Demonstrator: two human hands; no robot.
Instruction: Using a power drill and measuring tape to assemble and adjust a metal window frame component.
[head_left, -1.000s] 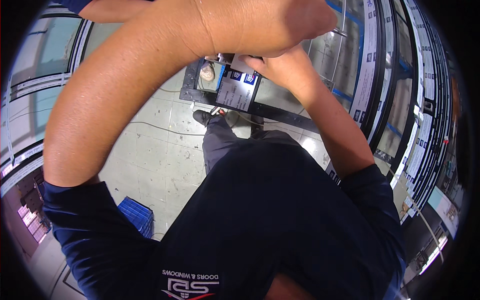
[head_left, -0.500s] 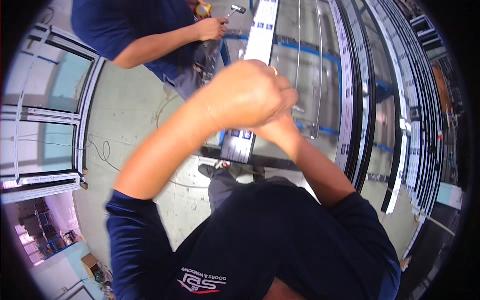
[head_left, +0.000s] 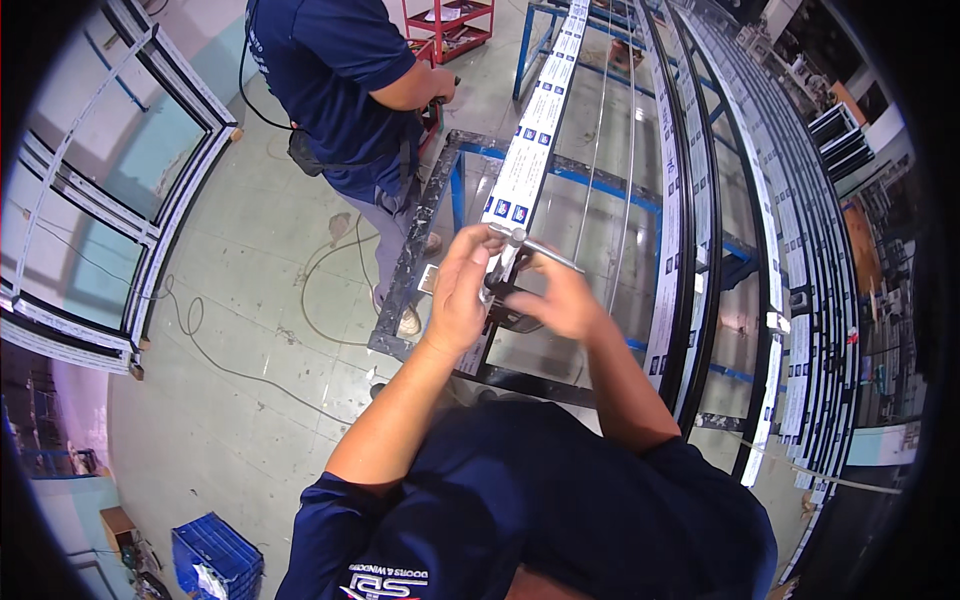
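A dark metal tool point(head_left: 513, 318) with a silver crossbar point(head_left: 548, 252) is between my hands, over the near end of a long profile; it resembles a clamp, partly hidden by fingers. My left hand point(head_left: 462, 290) is closed around its left side, fingertips near the bar's left end. On the other side my right hand point(head_left: 562, 295) has its thumb and curled fingers about the dark body, slightly blurred. Beneath them the profile point(head_left: 535, 140), covered in white printed film, runs away from me on a blue-legged work frame point(head_left: 385, 318).
A co-worker point(head_left: 345, 110) in a dark blue shirt stands beyond the frame at left. More long profiles point(head_left: 690, 230) fill the right side. A glazed window frame point(head_left: 150, 235) is at far left, a cable point(head_left: 235, 368) and blue crate point(head_left: 218, 555) on the floor. A red rack point(head_left: 455, 25) stands behind.
My hands have come apart from an overlapping clasp and dropped lower, exposing the tool with the silver crossbar. The view has shifted, and the co-worker now stands more upright, arm lower.
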